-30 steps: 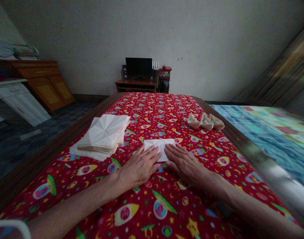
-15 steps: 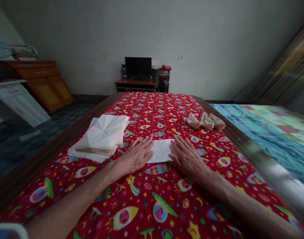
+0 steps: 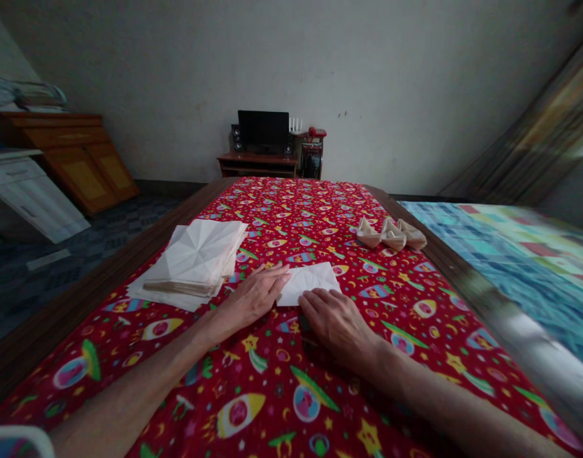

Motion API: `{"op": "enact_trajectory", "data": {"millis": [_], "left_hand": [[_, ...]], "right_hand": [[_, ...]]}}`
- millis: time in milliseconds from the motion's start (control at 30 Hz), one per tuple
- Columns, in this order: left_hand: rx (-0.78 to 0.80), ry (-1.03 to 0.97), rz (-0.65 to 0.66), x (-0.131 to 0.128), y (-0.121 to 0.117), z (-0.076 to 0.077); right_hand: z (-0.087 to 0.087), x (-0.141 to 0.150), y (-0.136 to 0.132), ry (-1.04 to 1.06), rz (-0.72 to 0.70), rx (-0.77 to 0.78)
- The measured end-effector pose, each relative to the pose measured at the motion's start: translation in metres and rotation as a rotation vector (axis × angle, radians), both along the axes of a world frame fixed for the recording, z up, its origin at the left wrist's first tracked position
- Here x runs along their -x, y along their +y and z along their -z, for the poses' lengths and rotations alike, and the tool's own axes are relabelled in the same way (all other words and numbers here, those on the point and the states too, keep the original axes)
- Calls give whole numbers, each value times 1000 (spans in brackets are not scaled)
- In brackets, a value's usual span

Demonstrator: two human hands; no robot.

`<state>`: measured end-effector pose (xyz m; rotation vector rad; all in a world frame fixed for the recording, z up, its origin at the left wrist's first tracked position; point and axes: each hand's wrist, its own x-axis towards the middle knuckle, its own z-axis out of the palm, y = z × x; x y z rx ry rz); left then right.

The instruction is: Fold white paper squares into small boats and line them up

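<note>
A small white sheet of folded paper [image 3: 310,277], rectangular with faint creases, lies in front of me on the red printed cloth. My left hand [image 3: 259,291] rests flat over its left end, fingers stretched out and close together. At the near right edge of the paper is my right hand [image 3: 336,318], its fingers bent over that edge and its thumb hidden underneath. To the left is a stack of creased white paper squares [image 3: 196,254], its layers slightly uneven. Several folded paper shapes [image 3: 393,235], cream-coloured and pointed, stand in a row to the right.
The red cloth [image 3: 301,200] covers a table with dark wooden edges. Beyond it stand a monitor [image 3: 263,129] with speakers and a red telephone [image 3: 315,132]. A bed with a blue patterned sheet [image 3: 463,254] is at right, a wooden cabinet [image 3: 88,159] at left.
My right hand has moved left and nearer to me, from lying flat on the paper's right end to curling over its near edge. The paper has turned slightly. My left hand has shifted slightly left.
</note>
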<state>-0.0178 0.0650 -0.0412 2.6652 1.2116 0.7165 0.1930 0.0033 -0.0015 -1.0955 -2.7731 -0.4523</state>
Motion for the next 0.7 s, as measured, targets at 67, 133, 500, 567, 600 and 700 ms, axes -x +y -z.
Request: {"op": "enact_trajectory", "data": {"millis": [67, 133, 500, 567, 600, 700], "left_hand": [[-4, -34, 12, 1, 2, 3], [4, -48, 20, 1, 3, 1], [11, -10, 195, 18, 6, -15], [-29, -28, 210, 16, 3, -12], [-50, -39, 220, 14, 2, -12], [-103, -63, 261, 8, -4, -17]], "right_hand": [[1, 0, -2, -4, 25, -2], [1, -2, -2, 4, 42, 4], [19, -42, 31, 557, -135, -1], [19, -47, 34, 668, -185, 54], [19, -48, 34, 710, -201, 80], [16, -50, 33, 780, -216, 151]]}}
